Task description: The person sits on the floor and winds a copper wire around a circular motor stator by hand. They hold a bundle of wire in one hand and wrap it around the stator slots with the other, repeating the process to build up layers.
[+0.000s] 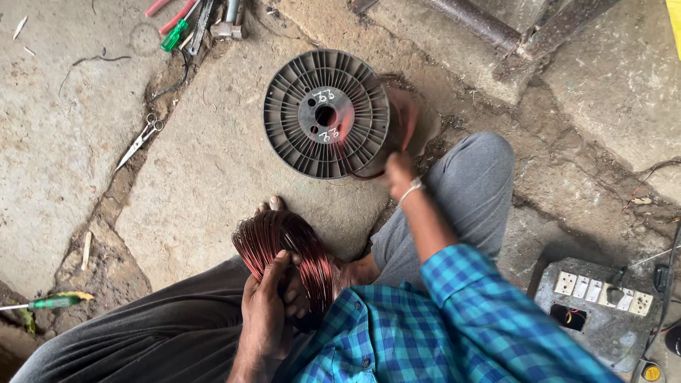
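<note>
My left hand (266,308) grips a thick coil of copper wire (284,248), held upright over my lap just above my bare toes (272,204). A grey ribbed plastic spool (326,113) lies flat on the stone floor ahead. A reddish blur of wire shows along its right side. My right hand (399,167), with a white band at the wrist, is motion-blurred at the spool's lower right edge. It is closed in a fist around a thin copper strand that comes off the spool.
Scissors (140,140) lie in a floor crack at the left. A green screwdriver (174,35), red-handled tools and a hammer (227,28) sit at the top. Another green-handled screwdriver (53,302) is at lower left. A switch board (603,298) with cables lies at lower right, rusty metal bars (496,28) at upper right.
</note>
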